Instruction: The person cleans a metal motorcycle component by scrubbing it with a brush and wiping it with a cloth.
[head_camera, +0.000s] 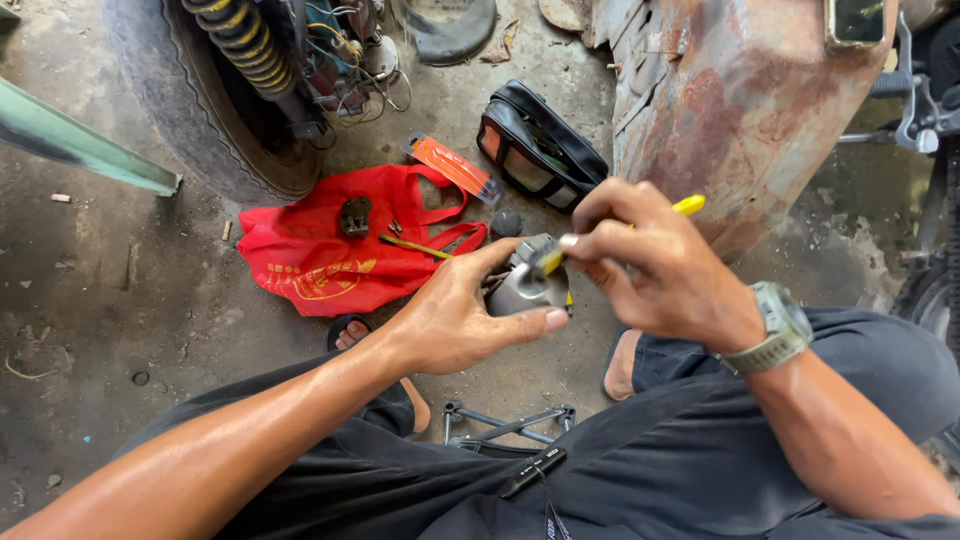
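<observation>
My left hand cups a small grey metal engine part from below, thumb along its near side. My right hand grips a yellow-handled screwdriver, its tip pressed against the top of the metal part. A grey wristwatch sits on my right wrist. Both hands hover above the concrete floor, between my knees in dark trousers.
A red cloth bag lies on the floor with a small black part and a thin tool on it. An orange packet, a black pouch, a motorcycle tyre with yellow spring, a rusty panel and a cross wrench surround me.
</observation>
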